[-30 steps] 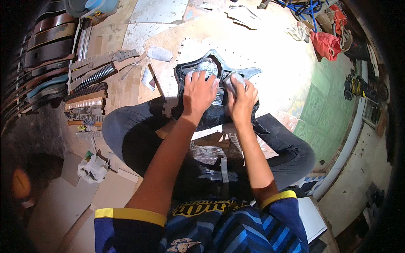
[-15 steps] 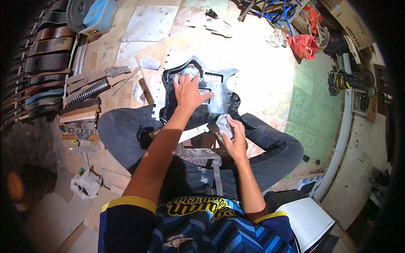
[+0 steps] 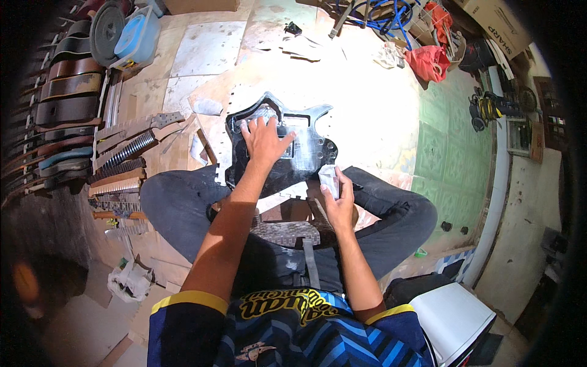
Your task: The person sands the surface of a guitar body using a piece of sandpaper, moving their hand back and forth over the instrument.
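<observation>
A black electric guitar body point(image 3: 302, 153) with pale dusty patches and routed cavities lies across the front of my crossed legs. My left hand point(image 3: 263, 140) rests over its upper left cavities, fingers spread on the surface. Just off the lower right of the body, my right hand point(image 3: 335, 196) grips a folded pale grey sheet point(image 3: 329, 176), perhaps abrasive paper. Beneath, between my legs, is a patterned panel point(image 3: 283, 234) with a cutout. A small pale piece of sheet point(image 3: 208, 106) lies left of the guitar body.
Stacked guitar bodies point(image 3: 70, 110) and several necks point(image 3: 125, 147) line the left side. A blue plastic container point(image 3: 136, 37), blue hose point(image 3: 391, 18), red cloth point(image 3: 428, 61) and cardboard box point(image 3: 498, 24) stand at the back. A white object point(image 3: 449, 315) sits beside me at right.
My right hand, with the sheet, has moved from on the guitar body down to its lower right. The body appears slightly further left as the view shifted; my left hand stays on it.
</observation>
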Demonstrator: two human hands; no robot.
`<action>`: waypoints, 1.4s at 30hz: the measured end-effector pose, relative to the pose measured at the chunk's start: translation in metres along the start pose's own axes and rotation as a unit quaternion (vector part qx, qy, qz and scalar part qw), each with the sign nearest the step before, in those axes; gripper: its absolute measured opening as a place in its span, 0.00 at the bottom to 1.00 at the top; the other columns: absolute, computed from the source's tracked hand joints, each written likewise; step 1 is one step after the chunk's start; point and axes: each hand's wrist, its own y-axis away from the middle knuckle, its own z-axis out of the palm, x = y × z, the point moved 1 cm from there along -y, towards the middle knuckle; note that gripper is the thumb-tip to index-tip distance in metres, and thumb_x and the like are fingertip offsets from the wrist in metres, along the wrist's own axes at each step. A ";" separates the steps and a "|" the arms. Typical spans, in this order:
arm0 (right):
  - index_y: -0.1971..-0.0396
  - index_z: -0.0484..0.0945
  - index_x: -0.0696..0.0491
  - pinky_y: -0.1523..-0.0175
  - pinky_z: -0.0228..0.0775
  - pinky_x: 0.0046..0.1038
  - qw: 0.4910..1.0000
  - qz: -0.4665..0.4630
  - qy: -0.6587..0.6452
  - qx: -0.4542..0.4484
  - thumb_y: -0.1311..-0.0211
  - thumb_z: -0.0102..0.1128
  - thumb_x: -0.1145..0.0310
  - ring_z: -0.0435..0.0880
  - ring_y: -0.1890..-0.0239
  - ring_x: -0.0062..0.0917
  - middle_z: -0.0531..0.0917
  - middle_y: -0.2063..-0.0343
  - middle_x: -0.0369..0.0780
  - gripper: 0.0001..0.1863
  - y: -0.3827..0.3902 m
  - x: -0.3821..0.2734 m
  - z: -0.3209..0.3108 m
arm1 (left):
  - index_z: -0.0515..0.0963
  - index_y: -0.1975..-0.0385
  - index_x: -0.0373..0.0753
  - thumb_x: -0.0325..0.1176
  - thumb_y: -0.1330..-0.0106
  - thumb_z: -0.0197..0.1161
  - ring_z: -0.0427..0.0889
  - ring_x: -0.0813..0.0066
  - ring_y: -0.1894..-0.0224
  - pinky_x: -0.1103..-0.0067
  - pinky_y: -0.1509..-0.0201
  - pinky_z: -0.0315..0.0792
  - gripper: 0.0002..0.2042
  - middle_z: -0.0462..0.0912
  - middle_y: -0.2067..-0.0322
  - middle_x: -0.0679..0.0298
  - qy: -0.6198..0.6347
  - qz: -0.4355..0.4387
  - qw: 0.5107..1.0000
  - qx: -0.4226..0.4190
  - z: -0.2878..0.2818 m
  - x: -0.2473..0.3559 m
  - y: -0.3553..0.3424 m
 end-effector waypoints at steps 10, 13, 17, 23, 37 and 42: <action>0.32 0.68 0.62 0.30 0.63 0.34 0.993 0.082 -0.071 0.035 0.32 0.65 0.74 0.74 0.36 0.32 0.76 0.38 0.47 0.30 -0.009 -0.004 -0.003 | 0.79 0.43 0.32 0.71 0.50 0.72 0.67 0.45 0.33 0.44 0.26 0.49 0.47 0.77 0.43 0.48 -0.037 0.033 0.998 -0.023 -0.010 0.005 0.003; 0.31 0.68 0.61 0.30 0.64 0.34 0.992 0.091 -0.084 0.038 0.32 0.65 0.74 0.74 0.36 0.32 0.76 0.38 0.47 0.31 -0.011 -0.001 0.000 | 0.79 0.40 0.33 0.67 0.44 0.69 0.66 0.44 0.33 0.44 0.26 0.49 0.43 0.77 0.42 0.48 -0.031 0.002 0.999 -0.034 -0.011 0.011 -0.005; 0.32 0.68 0.62 0.30 0.66 0.34 0.989 0.093 -0.095 0.062 0.35 0.65 0.79 0.76 0.35 0.35 0.76 0.37 0.49 0.31 -0.015 0.003 -0.001 | 0.79 0.42 0.33 0.67 0.46 0.71 0.66 0.43 0.33 0.43 0.26 0.50 0.43 0.77 0.42 0.46 -0.037 -0.014 0.997 -0.072 -0.019 0.017 -0.009; 0.32 0.69 0.62 0.29 0.66 0.35 0.991 0.091 -0.070 0.072 0.35 0.64 0.79 0.76 0.35 0.36 0.76 0.38 0.50 0.31 -0.020 0.001 -0.006 | 0.77 0.41 0.32 0.69 0.56 0.77 0.64 0.44 0.31 0.44 0.26 0.50 0.50 0.74 0.40 0.45 -0.061 0.028 0.993 -0.094 -0.025 0.017 -0.001; 0.33 0.69 0.61 0.30 0.65 0.34 0.993 0.116 -0.028 0.001 0.33 0.61 0.76 0.76 0.34 0.37 0.77 0.37 0.53 0.28 -0.072 0.034 -0.027 | 0.54 0.22 0.39 0.58 0.39 0.71 0.67 0.38 0.33 0.43 0.27 0.54 0.50 0.70 0.37 0.36 -0.178 -0.075 0.968 0.159 -0.018 -0.016 0.058; 0.32 0.67 0.61 0.30 0.66 0.33 0.984 0.164 -0.065 0.038 0.32 0.61 0.75 0.75 0.34 0.36 0.75 0.36 0.51 0.29 -0.052 0.047 -0.014 | 0.61 0.25 0.39 0.38 0.29 0.66 0.76 0.38 0.43 0.54 0.37 0.68 0.34 0.76 0.47 0.38 0.098 -0.097 0.984 0.110 -0.019 -0.030 0.035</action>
